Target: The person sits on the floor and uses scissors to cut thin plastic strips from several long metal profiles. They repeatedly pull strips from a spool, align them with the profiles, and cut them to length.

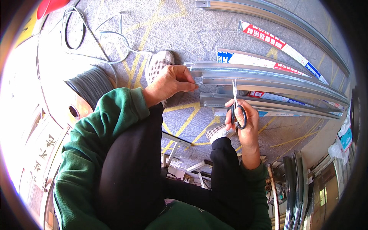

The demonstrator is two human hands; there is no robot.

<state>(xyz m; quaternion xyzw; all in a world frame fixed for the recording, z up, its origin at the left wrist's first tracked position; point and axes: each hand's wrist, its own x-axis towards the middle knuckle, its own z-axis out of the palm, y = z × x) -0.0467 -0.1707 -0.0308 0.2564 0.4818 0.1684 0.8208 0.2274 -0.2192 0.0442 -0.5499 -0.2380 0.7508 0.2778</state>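
My left hand (171,83) is closed, thumb and forefinger pinched on a thin grey strip (198,83) at the near-left end of a long silver metal profile (268,80). The strip is mostly hidden by the fingers. In my right hand (248,122) is a pair of scissors (235,92) with black handles, fingers through the loops. Its blades point away from me, nearly together, over the profile's edge. Another metal profile (260,102) lies close by, just beyond the right hand's knuckles.
More profiles (276,15) lie at the far right, some with red, white and blue film (264,36). A spool of grey strip (90,86) stands left, with loose grey strip (126,57) looping over the floor. Metal frame pieces (174,151) lie beneath my legs; dark lengths (293,188) stand at lower right.
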